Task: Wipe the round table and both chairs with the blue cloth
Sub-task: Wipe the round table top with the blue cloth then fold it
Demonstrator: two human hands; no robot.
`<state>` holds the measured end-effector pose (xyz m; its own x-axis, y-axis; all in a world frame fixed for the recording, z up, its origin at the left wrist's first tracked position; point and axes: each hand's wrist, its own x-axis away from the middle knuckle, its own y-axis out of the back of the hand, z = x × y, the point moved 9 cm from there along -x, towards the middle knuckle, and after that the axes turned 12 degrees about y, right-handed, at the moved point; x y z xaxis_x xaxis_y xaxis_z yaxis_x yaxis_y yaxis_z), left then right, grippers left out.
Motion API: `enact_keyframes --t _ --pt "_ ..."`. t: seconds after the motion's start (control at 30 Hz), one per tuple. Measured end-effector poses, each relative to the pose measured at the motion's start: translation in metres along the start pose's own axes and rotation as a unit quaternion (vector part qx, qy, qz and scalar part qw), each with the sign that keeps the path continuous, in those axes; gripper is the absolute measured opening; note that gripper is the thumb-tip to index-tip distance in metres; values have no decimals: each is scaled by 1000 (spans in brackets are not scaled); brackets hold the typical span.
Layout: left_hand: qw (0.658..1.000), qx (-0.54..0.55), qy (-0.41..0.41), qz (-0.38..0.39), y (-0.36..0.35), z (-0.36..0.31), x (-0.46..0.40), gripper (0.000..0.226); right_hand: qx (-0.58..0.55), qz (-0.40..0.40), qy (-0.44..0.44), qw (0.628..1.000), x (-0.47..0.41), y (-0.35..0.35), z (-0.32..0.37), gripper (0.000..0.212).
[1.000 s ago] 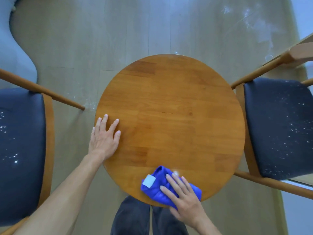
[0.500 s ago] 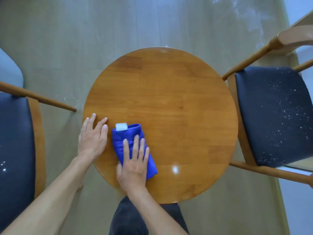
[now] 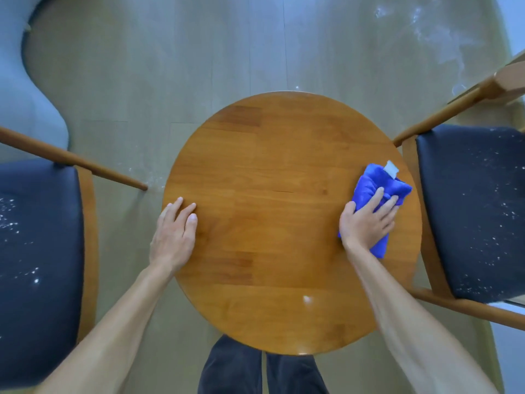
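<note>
1. Right hand (image 3: 366, 223) down flat on the cloth (image 3: 375, 191), fingers spread and slightly bent over the blue folds, pressing it onto the worktop (image 3: 272, 211).
2. Cloth folded into a thick pad, at the worktop's right edge, just beside the right chair (image 3: 471, 206); white tag (image 3: 391, 169) poking out at the far end.
3. Right grip: loose, palm-down press rather than a full clench; thumb tucked against the cloth's near-left side.
4. Left hand (image 3: 174, 237) resting flat on the worktop's left edge, fingers straight and close together, holding nothing.
5. Round wooden worktop glossy, small bright glint (image 3: 306, 298) near the front.
6. Right chair: dark seat dotted with white specks, wooden frame touching or nearly touching the worktop rim, cannot tell which.
7. Left chair (image 3: 37, 251): dark seat, white specks too, wooden arm pointing toward the worktop, tip just short of the rim.
8. Wood-look floor (image 3: 176, 66) all round, whitish smears at far right; dark trouser legs (image 3: 255, 371) at bottom centre.
</note>
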<state>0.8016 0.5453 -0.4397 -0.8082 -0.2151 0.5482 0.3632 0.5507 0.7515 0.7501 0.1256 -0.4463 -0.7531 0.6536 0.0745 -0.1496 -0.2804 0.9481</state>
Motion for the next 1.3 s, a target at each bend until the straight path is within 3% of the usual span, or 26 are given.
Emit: enact_keyframes --t 0.07,0.13,0.2,0.3,0.33,0.4,0.5,0.6,0.67,0.77,0.93,1.0,1.17,1.23,1.3 --pt "999 47 -8 1 5 4 -2 42 5 -13 5 1000 28 -17 59 69" --pt "997 82 -7 -9 8 9 -2 42 18 13 121 992 82 -40 125 73" --pt "996 86 -8 -37 10 10 5 47 -14 88 231 969 153 -62 179 77" --pt "993 58 -3 -98 13 6 19 58 -129 238 309 912 210 -76 219 68" --pt "992 42 3 -117 13 5 23 58 -183 272 303 895 204 -72 215 65" --pt "991 12 14 -133 6 2 29 62 -215 247 305 894 170 -52 183 61" --pt "994 -41 25 -101 -29 -12 34 79 -64 141 257 954 102 -30 91 60" --pt "990 -90 28 -105 -61 -40 44 85 25 153 249 956 75 -30 40 64" --pt "985 -130 -26 -114 -85 -71 61 91 33 146 277 949 73 -32 36 61" --pt "971 -167 -135 -105 -123 -105 100 79 27 126 280 951 74 -33 33 57" --pt "924 -176 -299 -159 -115 -85 99 61 44 118 312 942 74 -32 30 55" --pt "930 -186 -262 -178 -80 -56 58 66 48 121 323 938 74 -33 30 55" --pt "962 -141 -18 -235 21 7 -29 60 51 124 300 944 77 -38 32 55" --pt "958 -137 -3 -252 12 4 -13 59 51 129 288 947 77 -38 33 56" --pt "959 -142 -46 -239 -28 -14 30 56 47 140 286 947 78 -38 34 58"
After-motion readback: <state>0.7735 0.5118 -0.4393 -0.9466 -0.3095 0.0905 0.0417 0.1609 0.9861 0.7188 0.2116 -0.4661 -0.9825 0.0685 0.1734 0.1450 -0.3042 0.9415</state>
